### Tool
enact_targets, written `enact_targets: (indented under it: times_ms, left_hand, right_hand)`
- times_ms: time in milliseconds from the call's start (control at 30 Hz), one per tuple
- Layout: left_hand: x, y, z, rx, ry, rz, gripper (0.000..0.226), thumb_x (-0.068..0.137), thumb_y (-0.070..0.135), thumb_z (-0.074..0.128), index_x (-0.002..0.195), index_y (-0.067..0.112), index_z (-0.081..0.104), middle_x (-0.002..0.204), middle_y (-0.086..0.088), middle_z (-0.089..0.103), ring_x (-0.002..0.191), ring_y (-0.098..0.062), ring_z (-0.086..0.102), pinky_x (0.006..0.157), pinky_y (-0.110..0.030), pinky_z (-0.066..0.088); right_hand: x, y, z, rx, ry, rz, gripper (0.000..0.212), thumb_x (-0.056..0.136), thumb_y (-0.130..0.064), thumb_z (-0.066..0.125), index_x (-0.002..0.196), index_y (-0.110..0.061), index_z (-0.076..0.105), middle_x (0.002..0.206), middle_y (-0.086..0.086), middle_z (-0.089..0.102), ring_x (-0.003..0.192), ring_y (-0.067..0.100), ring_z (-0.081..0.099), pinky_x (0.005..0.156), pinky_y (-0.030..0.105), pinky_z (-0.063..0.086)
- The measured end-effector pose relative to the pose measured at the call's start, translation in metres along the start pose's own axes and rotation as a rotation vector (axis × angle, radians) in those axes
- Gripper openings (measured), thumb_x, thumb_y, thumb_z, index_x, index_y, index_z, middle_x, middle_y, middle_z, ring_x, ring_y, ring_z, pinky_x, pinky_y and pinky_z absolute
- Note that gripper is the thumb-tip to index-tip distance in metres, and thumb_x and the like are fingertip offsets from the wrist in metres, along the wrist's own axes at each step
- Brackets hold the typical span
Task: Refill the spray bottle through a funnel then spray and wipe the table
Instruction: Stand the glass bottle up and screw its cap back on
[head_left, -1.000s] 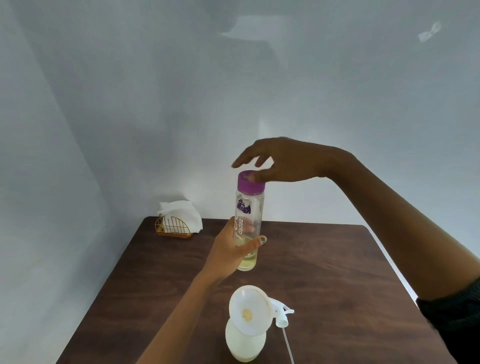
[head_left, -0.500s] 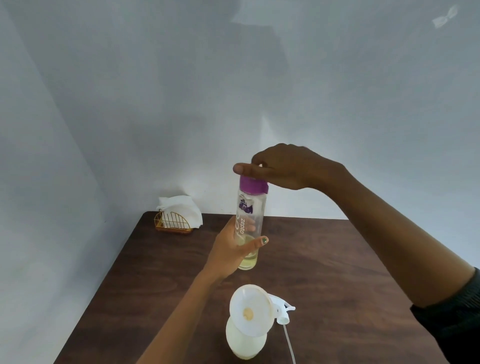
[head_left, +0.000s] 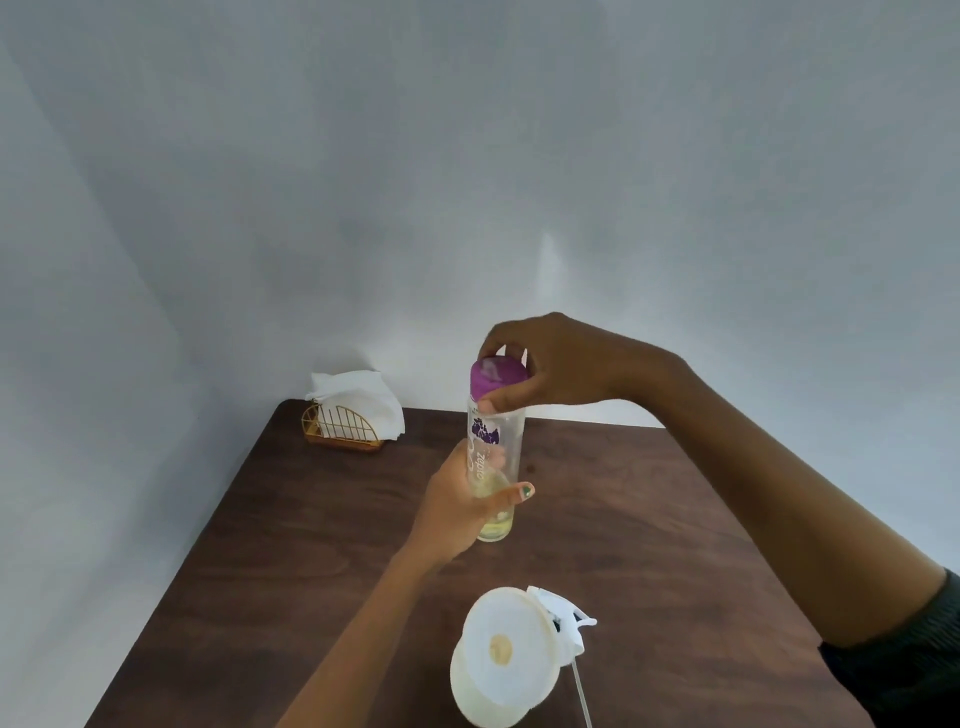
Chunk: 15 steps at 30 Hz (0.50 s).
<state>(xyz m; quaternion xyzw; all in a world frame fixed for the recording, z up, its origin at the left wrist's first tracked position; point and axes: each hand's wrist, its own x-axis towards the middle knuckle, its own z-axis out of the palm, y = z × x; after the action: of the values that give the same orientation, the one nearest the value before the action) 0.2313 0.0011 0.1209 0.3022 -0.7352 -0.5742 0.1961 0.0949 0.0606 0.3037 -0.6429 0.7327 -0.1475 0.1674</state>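
Note:
My left hand (head_left: 457, 512) grips a clear glass bottle (head_left: 506, 441) upright above the table, with a little yellowish liquid at its bottom. Its purple cap (head_left: 493, 376) is held between the thumb and fingers of my right hand (head_left: 550, 364), which comes from the right. Near the front edge stands the pale spray bottle (head_left: 480, 699) with a white funnel (head_left: 511, 647) set in its neck. The white spray head (head_left: 566, 621) with its thin tube lies on the table just right of the funnel.
A dark brown wooden table (head_left: 675, 519) stands in a corner of plain white walls. A gold wire holder with white napkins (head_left: 353, 410) sits at the far left corner.
My right hand came down from above the cap and closed its fingers around it. The bottle stayed in my left hand, and the camera tilted slightly.

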Motion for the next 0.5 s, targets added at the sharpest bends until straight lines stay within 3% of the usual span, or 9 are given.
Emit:
enact_targets:
  times_ms: [200,367,500]
  left_hand:
    - [0.031,-0.039,0.005,0.026,-0.044,-0.135,0.071,0.054,0.062,0.077,0.111,0.027,0.054,0.104,0.006,0.069,0.096,-0.013,0.067,0.09,-0.045,0.054]
    - [0.066,-0.057,0.0,-0.021,0.017,-0.169,0.062,0.071,0.031,0.081,0.121,0.026,0.044,0.124,-0.002,0.058,0.111,-0.02,0.061,0.094,-0.042,0.052]
    - [0.096,-0.065,-0.008,-0.055,0.046,-0.156,0.078,0.076,0.023,0.079,0.14,0.022,0.034,0.136,0.0,0.048,0.125,-0.018,0.049,0.104,-0.037,0.043]
  right_hand:
    - [0.039,0.04,0.044,0.029,-0.088,0.034,0.046,0.08,-0.04,0.071,0.12,-0.021,0.058,0.113,-0.003,0.062,0.095,0.014,0.058,0.083,0.029,0.052]
    - [0.081,0.076,0.084,-0.001,-0.049,0.026,0.052,0.083,-0.033,0.07,0.13,-0.019,0.052,0.125,0.002,0.057,0.11,0.019,0.055,0.094,0.036,0.047]
    - [0.115,0.101,0.108,0.005,0.004,0.046,0.055,0.082,-0.032,0.07,0.132,-0.022,0.048,0.124,0.006,0.054,0.11,0.021,0.054,0.096,0.04,0.046]
